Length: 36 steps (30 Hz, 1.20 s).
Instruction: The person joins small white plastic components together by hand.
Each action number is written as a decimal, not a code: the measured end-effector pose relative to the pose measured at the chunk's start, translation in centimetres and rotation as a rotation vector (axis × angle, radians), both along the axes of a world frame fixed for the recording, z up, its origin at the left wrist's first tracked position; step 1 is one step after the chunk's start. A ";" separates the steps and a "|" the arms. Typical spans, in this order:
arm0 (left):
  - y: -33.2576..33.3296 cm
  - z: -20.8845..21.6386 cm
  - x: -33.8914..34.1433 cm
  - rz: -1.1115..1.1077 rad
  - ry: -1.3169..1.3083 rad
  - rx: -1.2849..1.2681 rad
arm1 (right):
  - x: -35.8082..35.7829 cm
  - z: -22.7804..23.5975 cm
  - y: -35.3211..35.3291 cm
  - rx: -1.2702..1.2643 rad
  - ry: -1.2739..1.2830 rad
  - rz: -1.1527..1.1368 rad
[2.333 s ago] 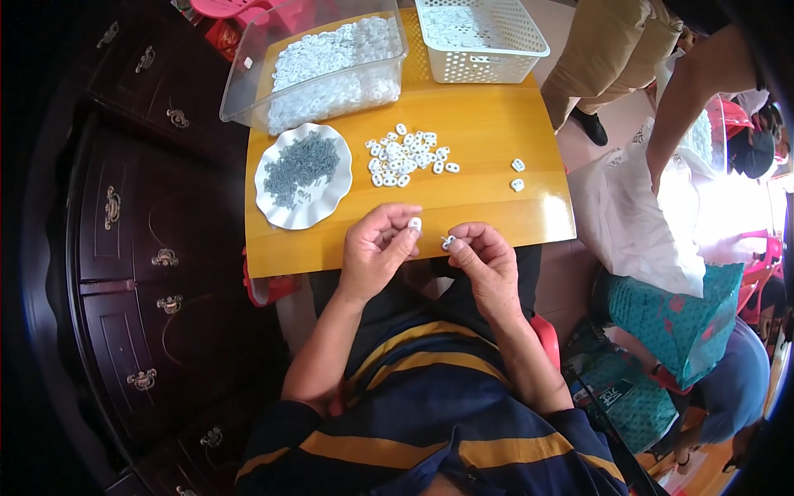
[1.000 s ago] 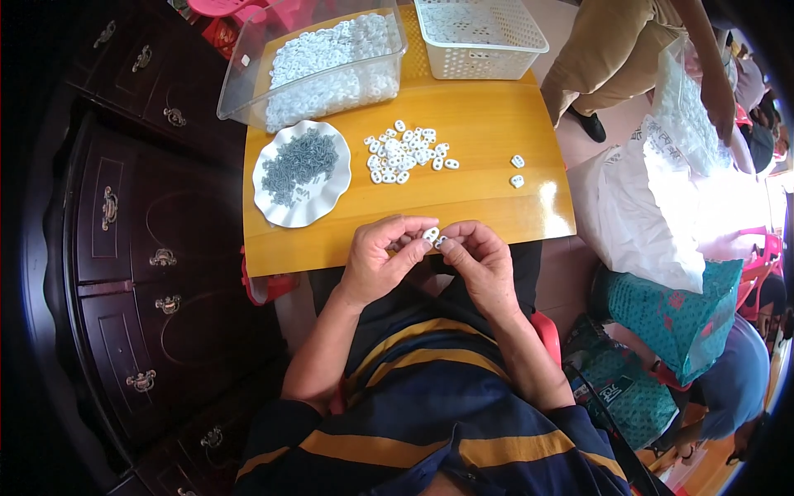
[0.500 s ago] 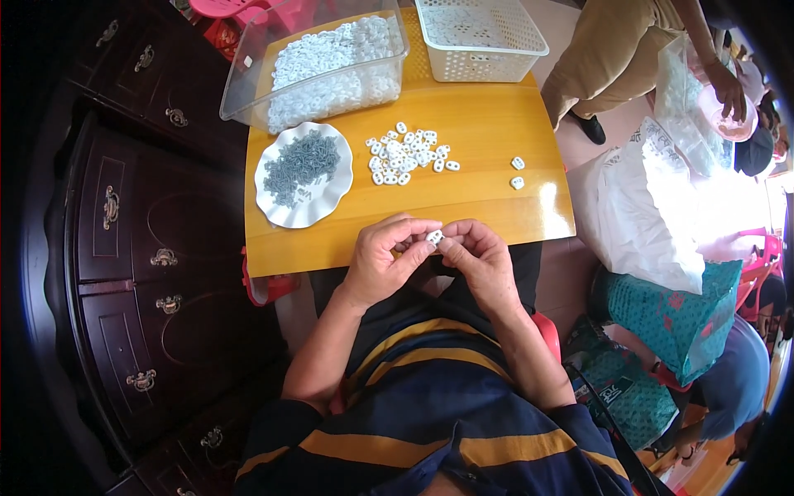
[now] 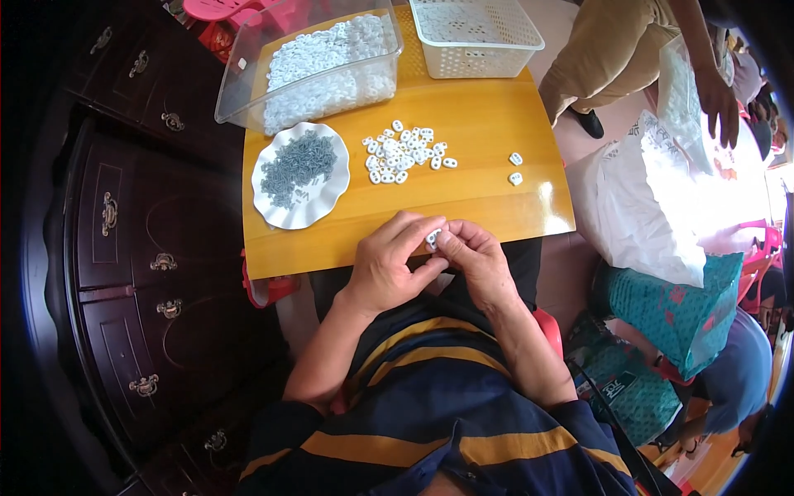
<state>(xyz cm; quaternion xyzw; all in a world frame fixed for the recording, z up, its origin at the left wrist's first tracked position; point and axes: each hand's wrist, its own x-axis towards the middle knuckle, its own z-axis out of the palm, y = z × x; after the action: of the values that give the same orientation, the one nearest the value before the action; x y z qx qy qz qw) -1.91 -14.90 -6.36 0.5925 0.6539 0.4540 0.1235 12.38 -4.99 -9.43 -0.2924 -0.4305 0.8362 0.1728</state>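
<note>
Head view, hands: the left hand (image 4: 389, 269) and the right hand (image 4: 480, 263) meet at the near edge of the yellow wooden bench (image 4: 480, 124), just above the person's lap.
Left hand: its fingers curl in and its fingertips pinch one side of a small white plastic piece (image 4: 432, 238).
Right hand: its fingertips pinch the other side of the same piece, and its other fingers are curled.
Small piece: it sits right between the two hands, touching both. It is too small to tell which way its long side points.
Which hand is nearer: neither, since both hold it together.
Loose pile: a little heap of small white plastic pieces (image 4: 403, 151) lies on the bench, up and away from the hands, a bit closer to the left hand.
Two more: two single white pieces (image 4: 515, 168) lie apart from the heap, on the right-hand side.
Plate: a white wavy-edged plate (image 4: 281, 217) holds a pile of tiny grey metal bits (image 4: 296, 165), off to the left of the hands.
Far side: a clear plastic tub full of white pieces (image 4: 314, 62) and a white plastic basket with holes (image 4: 475, 37) stand at the back of the bench.
Around: a dark wooden cabinet with metal handles (image 4: 124, 248) is on the left; another person's hand (image 4: 718, 103) holds a clear bag on the right.
</note>
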 end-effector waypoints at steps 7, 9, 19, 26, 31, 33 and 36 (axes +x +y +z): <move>0.3 -1.2 0.0 0.110 0.247 0.073 | 0.2 -0.8 -0.1 -0.068 -0.018 -0.031; 0.3 -0.9 0.0 0.092 0.226 0.093 | 0.1 -0.9 -0.3 -0.080 -0.010 -0.044; 0.1 -0.8 -0.4 0.047 0.161 0.074 | 0.1 -1.4 -0.3 -0.201 0.013 -0.044; 0.6 -1.1 -0.3 0.041 0.209 0.119 | -0.1 -0.8 -1.0 -0.183 0.068 -0.145; 0.9 -1.5 0.0 0.048 0.228 0.152 | 0.2 -0.3 -1.0 -0.077 -0.037 -0.190; 1.1 -1.6 0.1 0.042 0.227 0.164 | 0.3 -0.3 -1.0 -0.065 -0.021 -0.202; 1.2 -1.7 0.1 0.033 0.240 0.194 | 0.3 -0.1 -1.1 -0.058 0.001 -0.221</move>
<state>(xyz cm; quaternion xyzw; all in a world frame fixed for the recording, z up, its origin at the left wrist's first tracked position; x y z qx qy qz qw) -1.80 -13.66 -8.01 0.6407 0.6267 0.4431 -0.0207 12.71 -6.11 -9.49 -0.3424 -0.3712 0.8244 0.2556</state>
